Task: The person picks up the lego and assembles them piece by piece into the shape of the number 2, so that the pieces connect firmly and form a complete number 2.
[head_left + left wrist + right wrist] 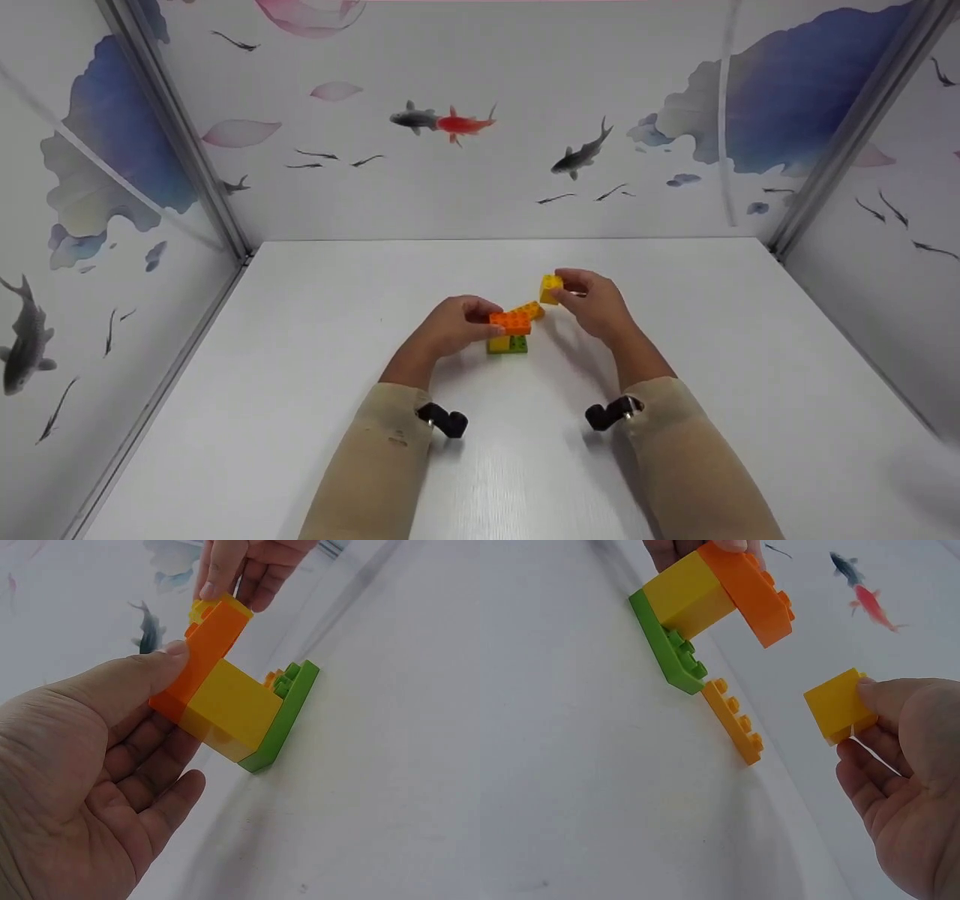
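Note:
My left hand pinches the left end of an orange brick. That brick sits on top of a yellow brick, which stands on one end of a green brick; the green brick's other studs show bare. In my right hand a second yellow brick is pinched between thumb and fingers, raised to the right of the stack. A flat yellow-orange brick lies on the table beside the green one, its studs facing up. The right fingers also show behind the stack in the left wrist view.
The bricks are on a white table. White panels printed with fish and petals rise at the back and both sides, with metal corner posts. Each sleeve has a black device at the wrist.

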A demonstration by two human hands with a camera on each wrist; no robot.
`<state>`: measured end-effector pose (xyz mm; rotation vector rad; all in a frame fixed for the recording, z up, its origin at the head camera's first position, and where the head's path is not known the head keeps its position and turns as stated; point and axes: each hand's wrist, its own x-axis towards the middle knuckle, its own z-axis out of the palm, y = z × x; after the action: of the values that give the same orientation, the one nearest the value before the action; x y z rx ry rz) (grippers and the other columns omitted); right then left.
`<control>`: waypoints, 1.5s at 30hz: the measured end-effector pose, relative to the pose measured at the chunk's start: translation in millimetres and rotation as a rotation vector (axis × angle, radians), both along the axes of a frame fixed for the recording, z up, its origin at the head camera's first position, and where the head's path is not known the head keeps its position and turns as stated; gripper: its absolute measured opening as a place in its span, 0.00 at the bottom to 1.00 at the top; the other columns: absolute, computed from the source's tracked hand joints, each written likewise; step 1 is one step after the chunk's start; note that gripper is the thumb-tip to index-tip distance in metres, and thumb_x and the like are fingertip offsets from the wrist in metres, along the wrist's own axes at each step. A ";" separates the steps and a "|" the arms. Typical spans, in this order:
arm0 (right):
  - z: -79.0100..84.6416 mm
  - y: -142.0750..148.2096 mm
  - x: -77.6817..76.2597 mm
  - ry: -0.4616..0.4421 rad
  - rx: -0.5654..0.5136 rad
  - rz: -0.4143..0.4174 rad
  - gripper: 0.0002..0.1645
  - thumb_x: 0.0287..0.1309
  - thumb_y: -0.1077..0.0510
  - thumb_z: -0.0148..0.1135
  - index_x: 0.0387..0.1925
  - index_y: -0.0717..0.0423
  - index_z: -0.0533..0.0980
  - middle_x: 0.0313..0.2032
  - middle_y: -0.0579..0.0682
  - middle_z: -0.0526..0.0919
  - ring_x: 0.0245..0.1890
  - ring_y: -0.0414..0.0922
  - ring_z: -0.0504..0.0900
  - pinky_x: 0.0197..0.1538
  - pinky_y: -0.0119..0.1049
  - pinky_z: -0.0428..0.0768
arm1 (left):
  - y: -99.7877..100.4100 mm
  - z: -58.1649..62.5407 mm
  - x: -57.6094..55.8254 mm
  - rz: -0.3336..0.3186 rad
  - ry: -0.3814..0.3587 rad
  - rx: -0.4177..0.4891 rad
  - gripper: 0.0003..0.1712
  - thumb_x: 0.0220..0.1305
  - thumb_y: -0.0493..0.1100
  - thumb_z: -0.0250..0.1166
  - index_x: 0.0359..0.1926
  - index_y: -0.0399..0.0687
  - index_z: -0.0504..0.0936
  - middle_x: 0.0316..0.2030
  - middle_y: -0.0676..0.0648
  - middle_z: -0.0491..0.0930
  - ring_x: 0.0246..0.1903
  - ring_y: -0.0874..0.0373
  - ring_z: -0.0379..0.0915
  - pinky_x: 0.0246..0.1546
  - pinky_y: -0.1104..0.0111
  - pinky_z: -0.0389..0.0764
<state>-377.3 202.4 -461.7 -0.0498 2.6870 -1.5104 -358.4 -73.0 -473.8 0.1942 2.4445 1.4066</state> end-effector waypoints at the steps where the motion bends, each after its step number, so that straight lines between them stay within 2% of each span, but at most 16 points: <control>1: 1.1 -1.0 1.5 0.007 -0.002 0.009 0.31 0.75 0.48 0.66 0.74 0.46 0.74 0.69 0.52 0.80 0.70 0.54 0.78 0.74 0.48 0.79 | 0.1 0.2 0.2 0.001 0.002 -0.001 0.17 0.65 0.54 0.79 0.53 0.66 0.87 0.53 0.56 0.85 0.56 0.55 0.80 0.68 0.59 0.81; 11: 18.4 -14.3 18.4 0.058 0.019 0.117 0.26 0.71 0.45 0.70 0.67 0.41 0.80 0.61 0.49 0.85 0.61 0.51 0.83 0.68 0.47 0.84 | -0.5 0.0 0.9 0.001 0.008 -0.002 0.18 0.65 0.55 0.78 0.54 0.66 0.87 0.54 0.56 0.85 0.56 0.55 0.80 0.69 0.58 0.81; 16: 26.4 -20.9 25.9 0.067 -0.002 0.179 0.23 0.71 0.47 0.71 0.64 0.41 0.82 0.59 0.47 0.85 0.60 0.50 0.84 0.65 0.45 0.86 | -1.4 0.6 0.9 -0.008 0.010 -0.005 0.18 0.65 0.55 0.78 0.55 0.65 0.87 0.54 0.56 0.85 0.57 0.55 0.80 0.69 0.57 0.81; 23: 26.7 -27.0 27.7 0.054 0.025 0.235 0.22 0.71 0.47 0.71 0.63 0.41 0.82 0.59 0.48 0.86 0.58 0.50 0.85 0.64 0.43 0.87 | -2.8 1.6 0.4 -0.011 0.031 -0.019 0.18 0.66 0.54 0.78 0.55 0.65 0.87 0.54 0.55 0.86 0.56 0.54 0.80 0.69 0.58 0.81; 27: 23.2 -27.3 27.0 0.024 0.055 0.243 0.22 0.71 0.47 0.71 0.64 0.41 0.82 0.58 0.47 0.86 0.58 0.50 0.84 0.64 0.44 0.86 | -2.8 0.0 1.1 -0.012 0.027 -0.013 0.18 0.66 0.55 0.77 0.55 0.65 0.87 0.54 0.55 0.85 0.56 0.54 0.80 0.69 0.58 0.81; 34: 20.5 -27.4 27.9 0.013 0.060 0.247 0.22 0.71 0.47 0.70 0.64 0.40 0.82 0.59 0.47 0.85 0.59 0.50 0.83 0.65 0.45 0.86 | -4.3 -2.7 1.9 -0.038 0.064 0.021 0.17 0.66 0.55 0.77 0.54 0.64 0.87 0.54 0.55 0.86 0.56 0.55 0.81 0.68 0.57 0.82; 45: 17.9 -29.6 26.0 0.003 0.085 0.244 0.22 0.72 0.47 0.70 0.64 0.41 0.82 0.58 0.48 0.85 0.59 0.50 0.83 0.66 0.46 0.85 | -3.3 -5.3 -1.2 -0.030 0.041 0.022 0.18 0.65 0.56 0.78 0.54 0.64 0.87 0.53 0.55 0.86 0.56 0.55 0.81 0.68 0.58 0.82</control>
<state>-351.3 172.8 -443.8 -0.3612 2.6278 -1.3250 -359.6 -76.3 -479.0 0.2671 2.4494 1.4310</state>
